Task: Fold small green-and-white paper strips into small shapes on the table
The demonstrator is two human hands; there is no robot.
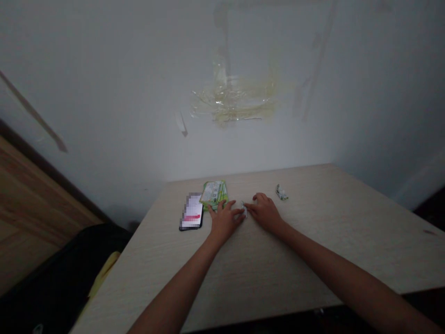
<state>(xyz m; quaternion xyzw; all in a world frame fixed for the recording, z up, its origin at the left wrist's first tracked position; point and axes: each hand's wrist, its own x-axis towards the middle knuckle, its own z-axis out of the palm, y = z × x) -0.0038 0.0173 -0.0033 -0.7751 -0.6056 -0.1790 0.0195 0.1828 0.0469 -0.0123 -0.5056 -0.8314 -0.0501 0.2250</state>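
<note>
A small, narrow, whitish-green piece of wrapper (244, 209) is between my two hands, just above the table. My left hand (224, 221) has its thumb and index finger at the wrapper's near left side, while its other fingers spread toward a green-and-white packet (214, 191). From the other side, my right hand (267, 212) pinches the wrapper's edge between thumb and index finger, its remaining fingers curled. The piece is too small to make out in detail. To the left, a phone (193, 212) lies face up, its lit screen blurred out, touching the packet.
A crumpled whitish-green scrap (282, 192) lies on the pale wood table (320, 204) beyond my right hand. A wall (139, 116) with old clear tape (239, 104) rises behind the table. Dark and yellow cloth (102, 273) sits beside its left edge.
</note>
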